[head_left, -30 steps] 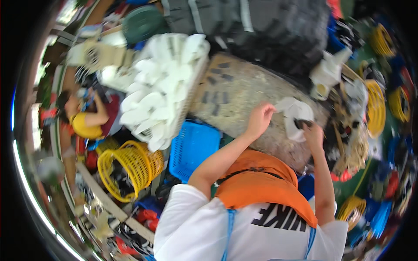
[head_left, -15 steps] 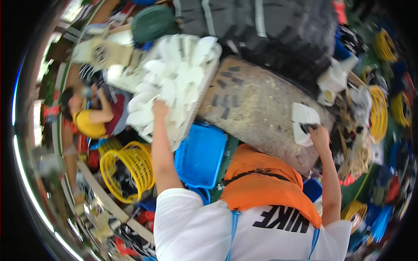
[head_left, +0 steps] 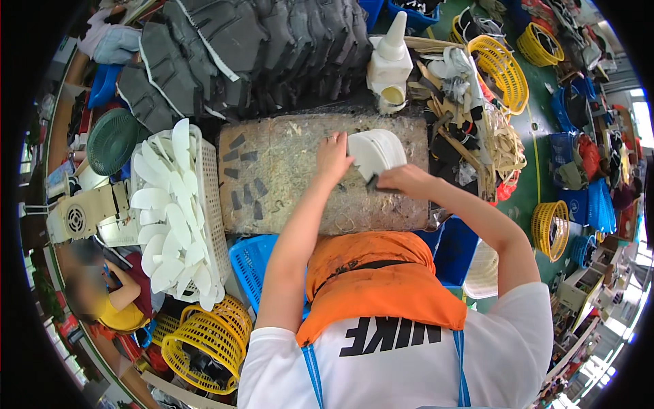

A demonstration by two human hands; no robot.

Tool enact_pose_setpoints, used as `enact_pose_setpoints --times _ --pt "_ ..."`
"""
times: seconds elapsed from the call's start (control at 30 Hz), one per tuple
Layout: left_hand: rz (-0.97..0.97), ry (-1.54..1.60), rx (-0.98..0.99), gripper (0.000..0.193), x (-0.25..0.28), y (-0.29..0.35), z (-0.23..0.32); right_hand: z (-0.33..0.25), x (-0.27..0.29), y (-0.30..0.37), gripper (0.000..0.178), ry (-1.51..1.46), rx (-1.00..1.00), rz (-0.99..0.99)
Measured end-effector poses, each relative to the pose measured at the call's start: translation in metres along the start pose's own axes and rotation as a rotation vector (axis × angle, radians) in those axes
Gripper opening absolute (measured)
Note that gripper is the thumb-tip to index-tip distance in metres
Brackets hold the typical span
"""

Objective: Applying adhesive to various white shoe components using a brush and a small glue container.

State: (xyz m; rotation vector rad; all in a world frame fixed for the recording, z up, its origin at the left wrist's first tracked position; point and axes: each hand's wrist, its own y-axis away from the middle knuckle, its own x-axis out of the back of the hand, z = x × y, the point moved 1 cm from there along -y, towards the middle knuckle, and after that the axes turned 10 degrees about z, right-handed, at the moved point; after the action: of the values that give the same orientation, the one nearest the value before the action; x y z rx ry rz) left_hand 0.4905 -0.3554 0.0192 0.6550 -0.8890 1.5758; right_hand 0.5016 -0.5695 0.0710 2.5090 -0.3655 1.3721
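Note:
A small stack of flat white pieces (head_left: 373,151), rounded along the upper right, lies on the worn work board (head_left: 286,198). At its left edge my left hand (head_left: 332,161) is closed, fingertips and thumb on the edge of the white pieces. My right hand (head_left: 403,180) is at the stack's lower edge, its fingers pinched on a small dark strip (head_left: 372,182). Part of that strip is hidden by the fingers. Several loose dark strips (head_left: 248,194) lie on the left part of the board.
Left of the board stands a white basket (head_left: 215,218) heaped with white pieces. Black padded pieces (head_left: 272,48) are piled behind it. A white bottle (head_left: 391,58) stands at the back right. Blue crates and yellow baskets (head_left: 204,347) surround me; a person (head_left: 126,293) sits far left.
My left hand has left the heap of white pieces and come to the stack on the board. My right hand still holds a dark strip at the stack. The view has turned.

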Motion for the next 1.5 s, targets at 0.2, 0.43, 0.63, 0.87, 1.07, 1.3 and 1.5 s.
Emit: enact_pose_setpoints --times 0.2,0.43,0.63,0.87,1.07,1.3,1.5 --pt "0.009 -0.267 0.074 0.056 -0.027 0.008 0.012 0.066 0.011 -0.042 0.021 -0.025 -0.615 0.539" --pt "0.11 -0.33 0.17 0.059 -0.033 0.021 0.023 0.088 0.056 -0.025 0.022 0.121 -0.853 0.683" --pt "0.079 -0.402 0.184 0.054 -0.033 0.021 0.027 0.081 0.033 -0.023 0.023 -0.569 -0.703 0.501" --pt "0.24 -0.108 0.227 0.028 -0.018 0.017 0.013 0.108 0.004 -0.007 0.025 0.154 -0.525 0.728" --pt "0.322 0.253 0.263 0.018 0.058 0.016 0.023 0.076 0.025 0.048 0.027 0.157 -0.972 0.526" --pt "0.171 0.018 -0.191 0.012 0.033 0.068 0.062 0.122 0.062 -0.026 0.02 0.076 -0.742 0.803" --pt "0.16 0.039 -0.213 0.012 -0.013 0.106 0.036 0.092 0.036 -0.025 0.022 0.077 -0.742 0.772"
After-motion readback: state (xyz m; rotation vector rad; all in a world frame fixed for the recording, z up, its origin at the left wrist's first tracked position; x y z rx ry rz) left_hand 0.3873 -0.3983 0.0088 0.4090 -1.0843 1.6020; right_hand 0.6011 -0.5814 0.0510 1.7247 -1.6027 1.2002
